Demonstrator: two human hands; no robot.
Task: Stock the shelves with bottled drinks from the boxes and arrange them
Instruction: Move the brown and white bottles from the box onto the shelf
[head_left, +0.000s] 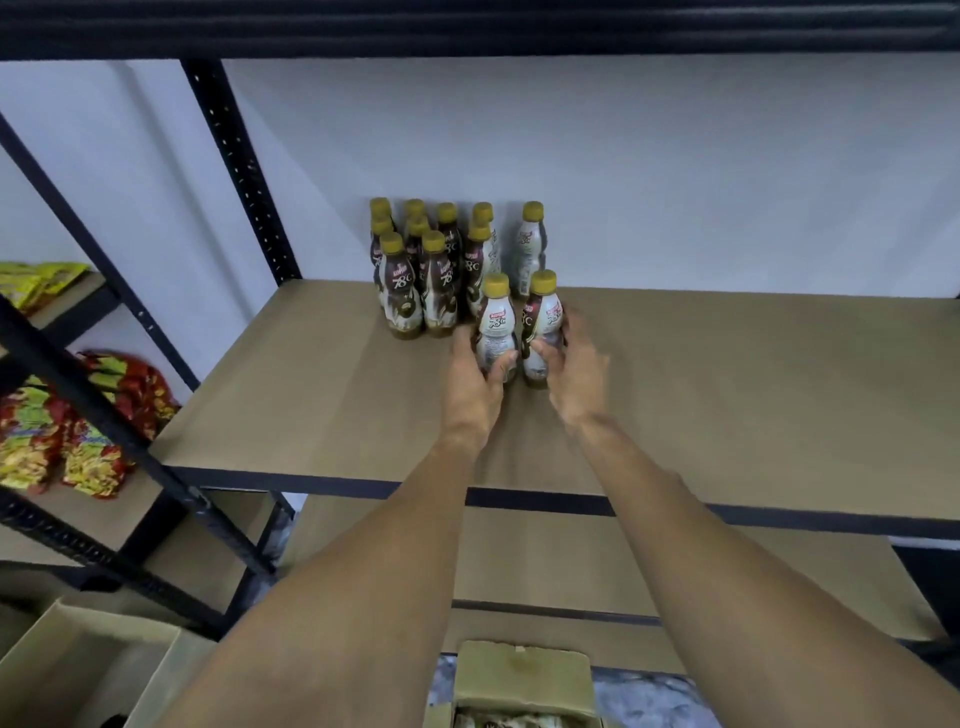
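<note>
Left grip and right grip, each curled round the lower body of an upright left bottle and right bottle on the shelf, near side of the stocked cluster; probably rigid, slick, moderately heavy, so best held at the waist

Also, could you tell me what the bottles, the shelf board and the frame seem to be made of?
Bottles: probably plastic, with glossy printed sleeves and yellow caps. Shelf board: looks like pressed wood, plain matte tan surface. Frame: likely metal, painted black, with punched holes.
</note>
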